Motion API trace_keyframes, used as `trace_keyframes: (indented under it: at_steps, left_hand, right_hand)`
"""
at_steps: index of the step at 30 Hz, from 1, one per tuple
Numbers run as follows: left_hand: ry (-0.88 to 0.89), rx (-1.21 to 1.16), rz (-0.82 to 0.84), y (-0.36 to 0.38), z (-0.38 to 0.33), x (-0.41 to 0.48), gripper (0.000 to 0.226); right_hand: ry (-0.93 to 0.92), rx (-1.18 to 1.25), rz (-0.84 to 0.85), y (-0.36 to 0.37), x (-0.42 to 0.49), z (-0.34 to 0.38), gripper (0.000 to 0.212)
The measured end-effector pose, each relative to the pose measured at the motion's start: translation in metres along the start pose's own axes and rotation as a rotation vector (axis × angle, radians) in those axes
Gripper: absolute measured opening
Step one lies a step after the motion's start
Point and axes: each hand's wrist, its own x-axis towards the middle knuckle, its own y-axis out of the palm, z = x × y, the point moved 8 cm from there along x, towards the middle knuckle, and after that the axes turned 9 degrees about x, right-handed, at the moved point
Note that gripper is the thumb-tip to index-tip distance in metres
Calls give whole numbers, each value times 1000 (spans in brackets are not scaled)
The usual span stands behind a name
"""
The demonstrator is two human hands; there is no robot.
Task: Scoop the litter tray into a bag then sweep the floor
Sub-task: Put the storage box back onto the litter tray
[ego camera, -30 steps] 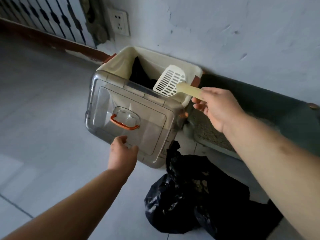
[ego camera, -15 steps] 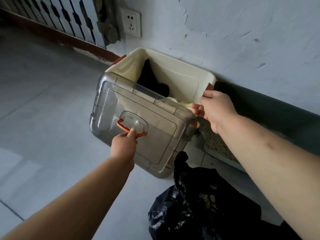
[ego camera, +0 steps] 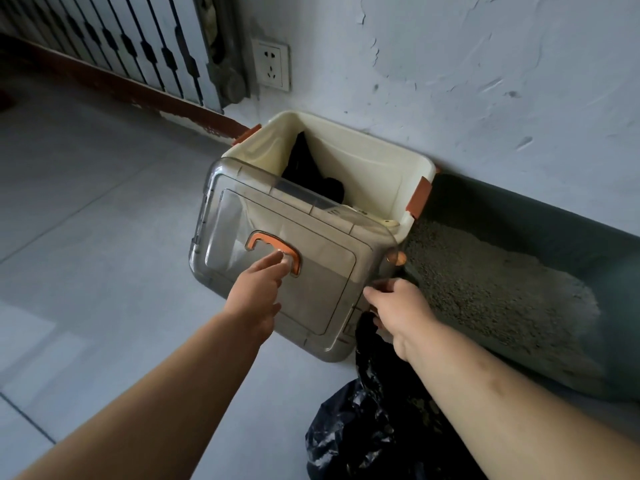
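A cream storage box point(ego camera: 377, 168) stands against the wall, its clear lid point(ego camera: 311, 271) tilted over the front half. My left hand point(ego camera: 256, 292) reaches onto the lid and holds its orange handle point(ego camera: 273, 244) with the fingertips. My right hand point(ego camera: 398, 306) curls its fingers round the lid's right front edge, just above the neck of the black bag point(ego camera: 377, 427). The pale litter scoop point(ego camera: 388, 221) lies inside the box, mostly hidden under the lid. The dark green litter tray point(ego camera: 571, 237) with grey litter point(ego camera: 485, 282) lies to the right along the wall.
Grey tiled floor point(ego camera: 86, 237) stretches left and toward me. A wall socket point(ego camera: 272, 65) sits above the box, with a railing point(ego camera: 121, 39) and a red-brown skirting board point(ego camera: 138, 95) to the left. Dark cloth point(ego camera: 308, 168) lies inside the box.
My right hand lowered the scoop into the box, let it go and moved down to the lid's right edge. My left hand shifted from the lid's front edge to its handle.
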Motion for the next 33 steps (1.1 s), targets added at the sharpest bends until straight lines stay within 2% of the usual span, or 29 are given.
trace_keyframes:
  at_steps: [2,5,7,9,10,13,16,19,22,25,27,29,33]
  left_hand:
    - [28,10,-31,-10,1,-1,35]
    - [38,31,-104,-26,6,-4,19]
    - [17,119,-149,-33,10,-5,31]
    - [-33,208,-211,-38,13,-8,52]
    - [-57,216,-235,-40,13,-10,56]
    - [-87,68,-178,-38,12,-6,56]
    - [-12,-221,-47,-21,-5,-3,29]
    - [33,-336,-14,-4,-29,-2,12]
    - [31,-358,-57,11,-49,1,19]
    - [24,-340,-96,26,-58,8,38]
    - [41,-296,-130,32,-63,16,46]
    - [75,-238,-165,34,-69,22,55]
    - [99,-158,-174,47,-73,33,64]
  right_hand:
    - [-68,100,42,9,-1,10,4]
    - [-218,97,109,19,-9,37,4]
    - [-259,173,130,20,-14,58,4]
    - [-241,309,129,14,-11,76,7]
    - [-223,359,112,9,-8,84,8]
    - [-162,510,104,-3,-1,97,10]
    - [-148,551,96,-16,7,109,15]
    - [-187,591,26,-33,18,121,16]
    - [-144,425,36,-30,26,120,32]
    - [-80,275,82,-20,32,104,76]
    - [-128,198,37,-21,33,99,91]
    - [-214,92,-12,-26,37,100,92]
    - [-351,-12,-58,-33,42,119,71]
